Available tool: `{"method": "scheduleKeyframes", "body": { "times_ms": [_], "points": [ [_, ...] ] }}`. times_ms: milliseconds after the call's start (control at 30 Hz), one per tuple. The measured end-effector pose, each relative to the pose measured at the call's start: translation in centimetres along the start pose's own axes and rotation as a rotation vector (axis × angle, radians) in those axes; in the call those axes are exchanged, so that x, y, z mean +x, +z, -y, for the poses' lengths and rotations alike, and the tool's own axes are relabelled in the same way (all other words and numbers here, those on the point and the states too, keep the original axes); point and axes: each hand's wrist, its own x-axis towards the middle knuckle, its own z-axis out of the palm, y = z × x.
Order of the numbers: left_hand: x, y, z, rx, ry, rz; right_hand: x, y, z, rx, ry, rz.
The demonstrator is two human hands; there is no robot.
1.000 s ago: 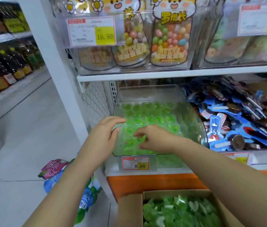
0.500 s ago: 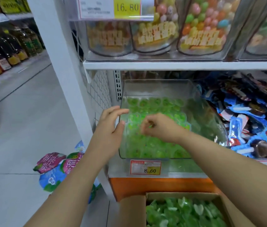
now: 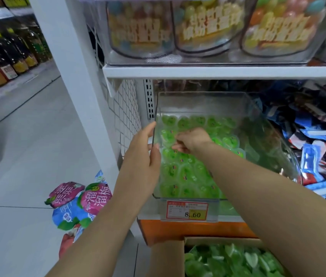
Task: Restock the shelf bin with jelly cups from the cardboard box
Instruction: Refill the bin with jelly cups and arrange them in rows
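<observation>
Dark bottles (image 3: 2,62) line the far aisle at left. Pink and blue snack pouches (image 3: 78,204) lie on the floor beside the shelf upright.

Left hand (image 3: 144,156): fingers (image 3: 148,130) straight and together, laid flat against the outer left wall of the shelf bin (image 3: 198,102). It holds nothing and seems to be steadying the bin.

The bin is clear plastic and sits on the lower shelf, above a price tag (image 3: 187,211). Green jelly cups (image 3: 186,170) cover its floor in rough rows, lids up.

Handling, as a guess: light, small, thin-walled cups with film lids, likely slick and easy to dent. Best taken by the rim between thumb and fingertip, not squeezed at the body.

Right hand (image 3: 192,139): inside the bin near the left rear, fingers bent and drawn close over the cups. Cannot tell whether a cup is nipped between them.

Cardboard box (image 3: 186,242): open, below the shelf, with more green cups heaped loose inside.

Far right: blue sachets (image 3: 318,146) piled in the neighbouring bin.
</observation>
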Motion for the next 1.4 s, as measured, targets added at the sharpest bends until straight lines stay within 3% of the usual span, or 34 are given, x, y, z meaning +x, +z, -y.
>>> {"method": "scheduleKeyframes", "body": {
  "times_ms": [667,767,867,933,1000,1167,1333,1400],
  "points": [
    [0.3,0.0,0.8,0.06,0.051,0.014,-1.5,-0.5,-0.6,-0.13,-0.193,-0.091],
    [-0.7,-0.3,0.0,0.137,0.128,-0.062,-5.0,-2.6,-0.9,-0.33,-0.4,-0.137],
    [-3.2,0.1,-2.0,0.183,0.291,-0.185,-10.8,-5.2,-2.1,-0.471,-0.775,-0.226],
    [-5.9,1.6,-3.3,0.13,0.381,-0.184,-14.6,-6.7,-4.3,-0.554,-1.02,-0.268],
    [-9.0,3.8,-3.9,0.067,0.432,-0.137,-17.3,-8.0,-7.7,-0.592,-1.116,-0.274],
    [-15.0,9.3,-2.1,0.079,0.269,0.074,-19.1,-10.8,-18.6,-0.648,-0.883,-0.217],
    [-18.5,15.1,3.4,0.291,-0.098,0.551,-17.9,-12.8,-28.5,-0.843,-0.239,0.013],
    [-19.4,16.3,5.1,0.404,-0.195,0.698,-17.5,-12.7,-31.3,-0.906,-0.071,0.127]
  ]
}}
